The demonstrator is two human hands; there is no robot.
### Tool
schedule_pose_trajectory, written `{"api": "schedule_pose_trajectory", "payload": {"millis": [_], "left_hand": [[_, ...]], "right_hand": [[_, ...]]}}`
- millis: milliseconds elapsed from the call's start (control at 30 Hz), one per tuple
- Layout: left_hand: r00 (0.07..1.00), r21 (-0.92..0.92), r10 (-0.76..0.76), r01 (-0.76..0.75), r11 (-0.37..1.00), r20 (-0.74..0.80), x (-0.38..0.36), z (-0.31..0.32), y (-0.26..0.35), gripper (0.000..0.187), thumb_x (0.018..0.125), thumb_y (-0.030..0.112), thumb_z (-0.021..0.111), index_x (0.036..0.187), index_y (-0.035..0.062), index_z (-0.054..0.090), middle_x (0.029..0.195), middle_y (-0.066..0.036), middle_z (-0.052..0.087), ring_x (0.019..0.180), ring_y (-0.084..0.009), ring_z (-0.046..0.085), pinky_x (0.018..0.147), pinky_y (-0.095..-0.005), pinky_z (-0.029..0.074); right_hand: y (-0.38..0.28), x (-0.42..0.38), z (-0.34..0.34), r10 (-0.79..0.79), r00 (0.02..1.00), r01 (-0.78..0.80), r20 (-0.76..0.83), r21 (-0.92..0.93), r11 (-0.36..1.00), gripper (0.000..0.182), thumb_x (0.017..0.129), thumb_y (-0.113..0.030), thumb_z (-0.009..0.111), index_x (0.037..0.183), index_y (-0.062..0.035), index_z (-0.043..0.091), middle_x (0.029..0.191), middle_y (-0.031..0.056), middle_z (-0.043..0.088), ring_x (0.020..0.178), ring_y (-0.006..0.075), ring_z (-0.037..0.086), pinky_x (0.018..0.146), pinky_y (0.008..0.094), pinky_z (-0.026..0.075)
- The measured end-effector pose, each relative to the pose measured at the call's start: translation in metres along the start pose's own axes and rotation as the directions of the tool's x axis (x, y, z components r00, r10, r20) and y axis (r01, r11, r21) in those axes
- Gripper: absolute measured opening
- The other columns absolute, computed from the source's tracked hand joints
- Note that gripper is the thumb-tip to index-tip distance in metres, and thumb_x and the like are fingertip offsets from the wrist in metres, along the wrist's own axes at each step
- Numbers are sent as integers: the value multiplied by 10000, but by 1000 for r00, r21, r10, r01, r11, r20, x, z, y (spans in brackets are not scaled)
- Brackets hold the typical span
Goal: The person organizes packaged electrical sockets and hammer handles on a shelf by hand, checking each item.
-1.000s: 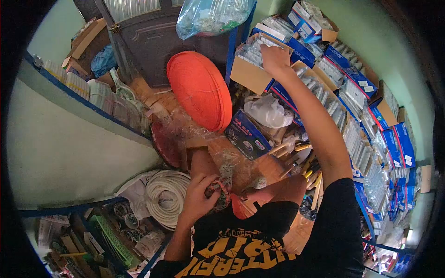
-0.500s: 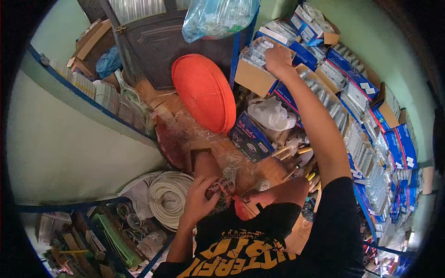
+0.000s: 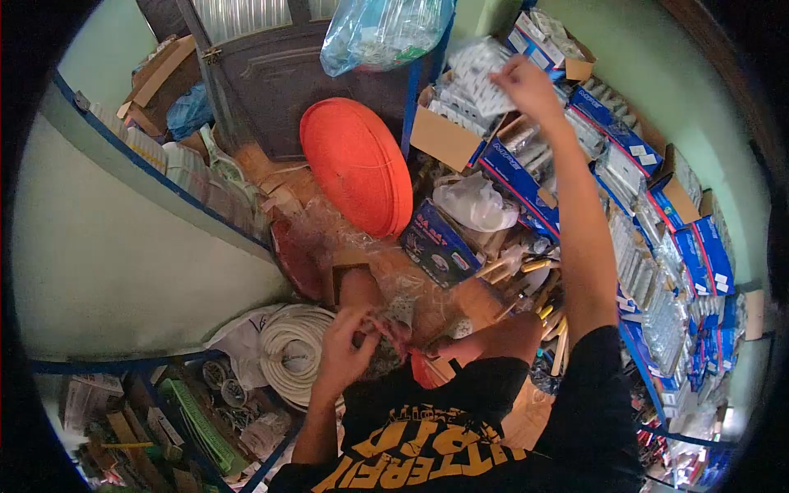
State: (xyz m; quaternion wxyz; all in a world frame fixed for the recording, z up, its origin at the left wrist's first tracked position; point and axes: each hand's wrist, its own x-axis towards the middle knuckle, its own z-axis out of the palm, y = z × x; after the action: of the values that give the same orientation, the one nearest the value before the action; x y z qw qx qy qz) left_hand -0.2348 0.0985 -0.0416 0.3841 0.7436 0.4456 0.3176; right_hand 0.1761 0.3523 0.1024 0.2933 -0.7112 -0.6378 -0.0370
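Observation:
Pinched in my right hand (image 3: 526,86) is a flat white package (image 3: 481,76), blurred, held above an open cardboard box (image 3: 448,135) of plastic-wrapped items at the upper right. My left hand (image 3: 349,341) is low in the view, its fingers curled round a crumpled reddish plastic bag (image 3: 390,335) near my lap. To the right of my right arm stand rows of blue boxes (image 3: 612,123) with wrapped goods.
A large orange-red roll (image 3: 355,168) stands mid-floor. Beside it are a blue printed box (image 3: 440,244) and a white bag (image 3: 477,203). A coiled white hose (image 3: 292,349) lies left of my left hand. A blue bag (image 3: 386,37) hangs above.
My right hand has risen out of the cardboard box and moved right, now with the white package in it. My left hand has shifted slightly, still at the reddish bag.

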Motion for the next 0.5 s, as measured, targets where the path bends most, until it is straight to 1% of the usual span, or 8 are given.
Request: {"api": "schedule_pose_trajectory", "payload": {"millis": [100,167,200,300,333,367,433,500], "left_hand": [[993,-178,-101,90,980,-57,9,1,2,341,844,42,618,1178,-6,574,931,-136,557,843,-275,579,733,-350,464],[984,-257,-81,39,966,-155,18,-3,17,302,889,50,585,1187,8,561,918,-96,551,838,-206,563,733,-344,463],[975,-367,-217,183,912,-54,20,-8,35,338,945,90,521,1271,5,496,1105,-98,586,985,-162,555,884,-313,459],[973,-412,-55,-44,910,-225,29,0,71,298,938,74,529,1227,10,498,1069,-96,544,975,-208,559,879,-339,457],[975,-412,-56,-39,910,-216,29,6,80,298,938,74,529,1227,10,498,1069,-96,544,975,-208,559,879,-339,457],[963,-403,-20,-94,910,-270,28,12,88,329,940,100,524,1257,21,487,1141,-96,520,1029,-208,532,915,-342,435],[951,-393,13,-139,909,-308,26,22,97,361,941,126,520,1287,31,476,1214,-96,496,1083,-208,504,952,-345,413],[931,-384,237,-333,861,-278,25,31,101,384,909,78,548,1283,21,485,1223,-175,498,1121,-290,513,990,-394,400]], "right_hand": [[3,-47,-33,198,956,-42,-214,569,821,454,862,-365,721,1050,25,586,979,162,697,899,228,678,749,345,521],[-10,-109,-39,348,921,-47,-177,836,547,434,909,-326,678,1124,37,577,1046,157,678,927,195,668,756,315,532],[-22,-144,-42,363,930,-96,-64,909,405,420,922,-300,657,1163,32,568,1078,147,669,937,195,667,776,318,536],[-34,-254,-22,414,862,-269,293,956,-117,472,922,-278,629,1265,30,525,1111,131,659,977,200,661,834,342,549],[-25,-289,-7,314,831,-401,459,886,-234,504,908,-305,615,1274,27,514,1149,135,649,1008,231,659,854,383,549],[-61,-310,-10,290,797,-358,530,800,-481,496,907,-318,589,1271,11,521,1180,141,640,1024,259,659,863,415,552],[-86,-340,-9,154,809,-360,567,686,-632,430,937,-264,527,1295,-27,499,1189,144,635,1038,277,656,872,441,553],[-98,-360,2,278,746,-345,605,708,-616,456,979,-343,458,1293,-15,500,1202,148,621,1025,274,646,886,400,540]]}}
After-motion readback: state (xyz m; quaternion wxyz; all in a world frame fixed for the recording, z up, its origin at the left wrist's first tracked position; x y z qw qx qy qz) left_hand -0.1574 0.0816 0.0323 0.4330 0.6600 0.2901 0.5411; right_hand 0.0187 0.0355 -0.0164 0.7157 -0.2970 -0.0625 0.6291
